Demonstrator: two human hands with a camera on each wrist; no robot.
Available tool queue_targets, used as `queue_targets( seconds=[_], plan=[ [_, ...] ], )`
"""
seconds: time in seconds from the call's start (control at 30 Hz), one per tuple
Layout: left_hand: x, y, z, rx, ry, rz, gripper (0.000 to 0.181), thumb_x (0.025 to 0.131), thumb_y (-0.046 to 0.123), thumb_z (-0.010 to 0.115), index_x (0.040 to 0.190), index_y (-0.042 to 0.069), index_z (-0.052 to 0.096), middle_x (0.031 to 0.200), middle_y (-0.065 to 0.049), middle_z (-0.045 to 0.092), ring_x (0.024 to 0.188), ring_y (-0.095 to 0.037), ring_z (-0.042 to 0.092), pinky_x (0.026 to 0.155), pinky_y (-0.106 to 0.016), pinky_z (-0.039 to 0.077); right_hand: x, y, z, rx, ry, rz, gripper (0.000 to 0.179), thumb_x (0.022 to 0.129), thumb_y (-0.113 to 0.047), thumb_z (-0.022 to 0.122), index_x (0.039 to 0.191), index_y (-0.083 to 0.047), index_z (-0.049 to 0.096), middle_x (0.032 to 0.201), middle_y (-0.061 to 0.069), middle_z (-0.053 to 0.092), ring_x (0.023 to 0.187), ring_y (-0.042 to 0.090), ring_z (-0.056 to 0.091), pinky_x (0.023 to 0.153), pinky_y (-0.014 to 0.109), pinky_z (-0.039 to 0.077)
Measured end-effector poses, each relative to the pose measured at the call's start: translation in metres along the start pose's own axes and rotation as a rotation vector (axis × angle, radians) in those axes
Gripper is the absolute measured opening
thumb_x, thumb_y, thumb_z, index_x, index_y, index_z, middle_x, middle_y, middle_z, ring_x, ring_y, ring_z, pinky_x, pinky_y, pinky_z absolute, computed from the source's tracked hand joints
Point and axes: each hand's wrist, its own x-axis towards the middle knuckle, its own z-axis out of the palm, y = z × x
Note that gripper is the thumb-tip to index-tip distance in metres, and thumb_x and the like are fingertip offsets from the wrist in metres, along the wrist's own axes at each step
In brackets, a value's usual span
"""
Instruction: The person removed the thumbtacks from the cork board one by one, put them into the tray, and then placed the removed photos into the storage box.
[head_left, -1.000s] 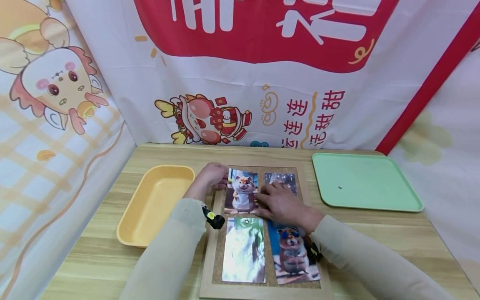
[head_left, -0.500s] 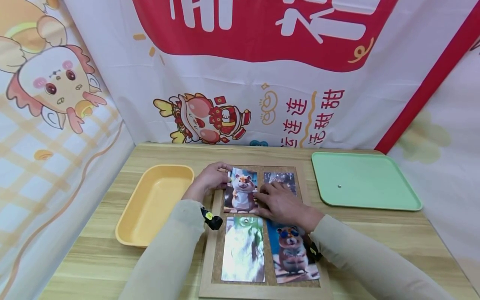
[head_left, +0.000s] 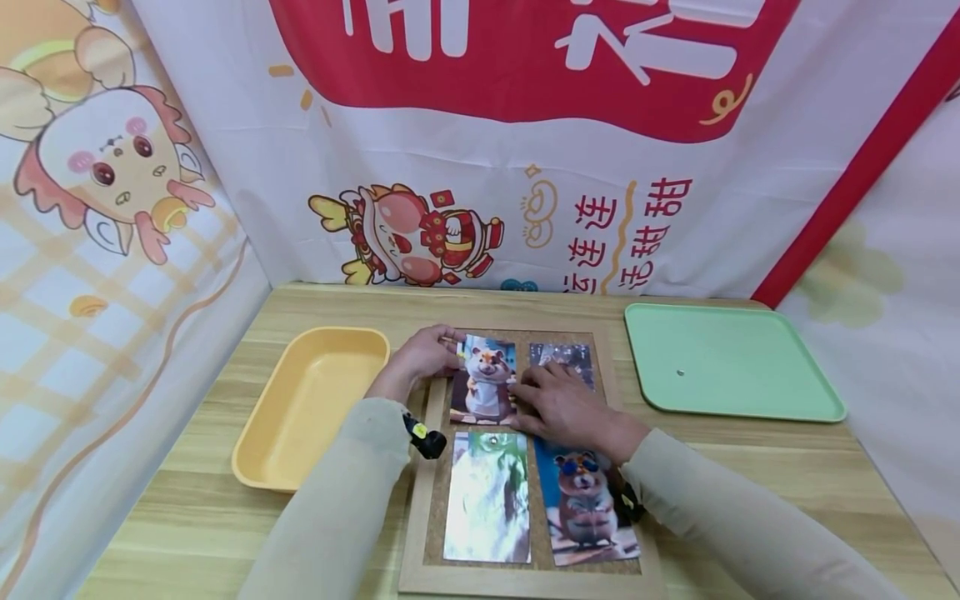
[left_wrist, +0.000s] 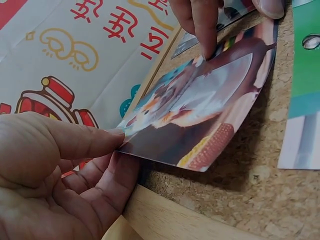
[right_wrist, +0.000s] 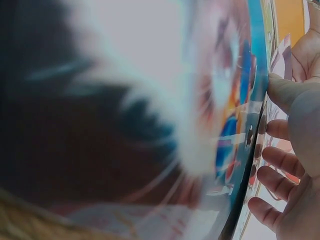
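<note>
A glossy hamster photo (head_left: 483, 387) lies at the upper left of a wood-framed cork board (head_left: 525, 581). My left hand (head_left: 426, 354) pinches its upper left corner between thumb and fingers, and that side is raised off the cork in the left wrist view. My right hand (head_left: 562, 408) rests across the middle of the board, a fingertip touching the photo's right edge. It partly covers a second photo (head_left: 566, 357) at the upper right. Below lie a shiny photo (head_left: 487, 504), held by a round tack (left_wrist: 311, 42), and a hamster photo with sunglasses (head_left: 585, 508).
A yellow bin (head_left: 300, 417) stands left of the board, beside my left forearm. To the right lies a light green tray (head_left: 735, 367) with one small tack (head_left: 680, 373) in it. A printed cloth (head_left: 450, 150) hangs behind the wooden table (head_left: 180, 500).
The upper left photo's pinched corner has shifted slightly, and its left side tilts a little differently. Both hands keep nearly the same places.
</note>
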Motion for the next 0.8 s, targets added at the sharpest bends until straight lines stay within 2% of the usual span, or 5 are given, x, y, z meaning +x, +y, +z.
queue_targets(
  seconds=[0.3, 0.57, 0.8],
  plan=[
    [-0.0006, 0.0009, 0.0003, 0.003, 0.006, 0.007, 0.048, 0.094, -0.008, 0.069, 0.138, 0.01, 0.062, 0.116, -0.011, 0.057, 0.1, -0.023, 0.061, 0.082, -0.031, 0.058, 0.0001, 0.0013, 0.0001, -0.004, 0.001, 0.0, 0.06, 0.104, -0.058, 0.059, 0.147, -0.018, 0.063, 0.133, 0.006, 0.062, 0.112, 0.026, 0.054, 0.104, 0.055, 0.049],
    [0.0004, -0.0024, -0.0011, -0.032, 0.001, 0.023, 0.049, 0.094, -0.011, 0.068, 0.138, 0.008, 0.061, 0.109, -0.007, 0.054, 0.093, -0.02, 0.056, 0.077, -0.028, 0.055, 0.0006, 0.0023, 0.0006, -0.003, -0.005, 0.001, 0.063, 0.104, -0.06, 0.058, 0.15, -0.018, 0.061, 0.135, 0.006, 0.062, 0.114, 0.025, 0.054, 0.105, 0.055, 0.05],
    [0.0004, -0.0047, -0.0005, -0.08, 0.004, 0.044, 0.049, 0.093, -0.013, 0.067, 0.137, 0.004, 0.059, 0.107, -0.006, 0.053, 0.089, -0.018, 0.058, 0.078, -0.029, 0.058, -0.0002, 0.0027, -0.002, 0.017, -0.004, -0.011, 0.065, 0.103, -0.056, 0.062, 0.154, -0.016, 0.055, 0.136, 0.009, 0.062, 0.117, 0.029, 0.056, 0.108, 0.058, 0.048]
  ],
)
